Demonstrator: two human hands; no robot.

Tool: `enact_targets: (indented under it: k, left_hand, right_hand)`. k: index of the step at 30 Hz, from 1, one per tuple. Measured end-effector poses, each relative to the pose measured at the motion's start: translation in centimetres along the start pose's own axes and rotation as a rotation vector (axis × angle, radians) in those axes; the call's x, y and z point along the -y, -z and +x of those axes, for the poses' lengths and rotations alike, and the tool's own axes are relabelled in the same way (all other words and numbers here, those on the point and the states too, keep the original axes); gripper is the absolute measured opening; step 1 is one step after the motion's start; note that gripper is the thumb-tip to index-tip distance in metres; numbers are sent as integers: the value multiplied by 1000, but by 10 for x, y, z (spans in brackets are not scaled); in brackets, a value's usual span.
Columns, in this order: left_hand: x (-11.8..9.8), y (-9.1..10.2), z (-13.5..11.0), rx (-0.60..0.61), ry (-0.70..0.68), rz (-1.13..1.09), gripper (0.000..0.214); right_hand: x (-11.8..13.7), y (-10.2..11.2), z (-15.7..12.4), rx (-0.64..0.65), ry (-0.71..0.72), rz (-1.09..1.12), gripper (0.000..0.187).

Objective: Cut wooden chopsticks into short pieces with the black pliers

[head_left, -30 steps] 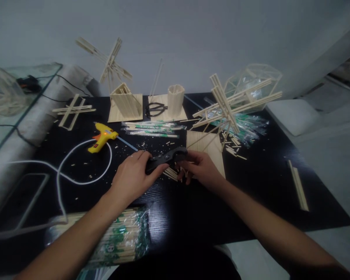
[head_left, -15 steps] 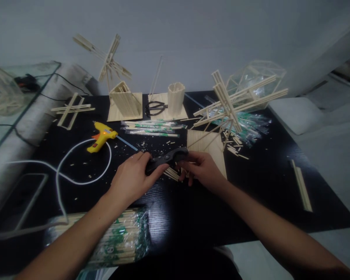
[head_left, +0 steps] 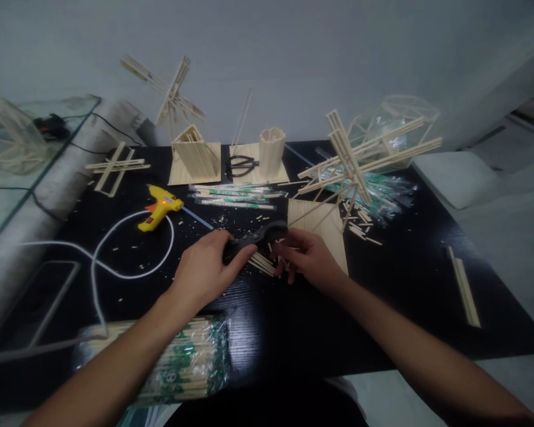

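At twelve o'clock, your left hand [head_left: 205, 261] grips a black tool [head_left: 266, 232]; your right hand [head_left: 314, 256] curls nearby, contents unclear.

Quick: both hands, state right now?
Left hand: closed, holding the black hand tool.
Right hand: partly curled at the tool's other end; can't tell whether it grips anything.

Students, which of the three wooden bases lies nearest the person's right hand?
The front base, beneath the right-hand stick pinwheel; the others sit farther back, under stick-walled containers.
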State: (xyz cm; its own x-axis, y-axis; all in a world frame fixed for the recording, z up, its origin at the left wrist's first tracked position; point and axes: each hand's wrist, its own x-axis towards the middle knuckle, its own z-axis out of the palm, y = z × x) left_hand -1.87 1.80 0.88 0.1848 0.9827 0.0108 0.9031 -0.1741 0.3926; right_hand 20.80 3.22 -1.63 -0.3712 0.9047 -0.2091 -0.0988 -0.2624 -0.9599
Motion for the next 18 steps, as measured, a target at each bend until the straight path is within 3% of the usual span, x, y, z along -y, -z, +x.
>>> enact_targets:
  k: [6,11,14,18]
  left_hand:
    - [2,7,3,17,114,-305,56]
    - [4,5,6,18,123,-371,56]
    - [3,5,7,24,124,-372,56]
    - [3,6,7,25,118,-369,55]
  right_hand:
    - [2,-1,-1,-52,77,-48,35]
    - [-6,-1,-1,-92,176,-159,44]
    - [-10,0,-2,-130,235,-384,44]
    - [-15,0,-1,-215,388,-752,20]
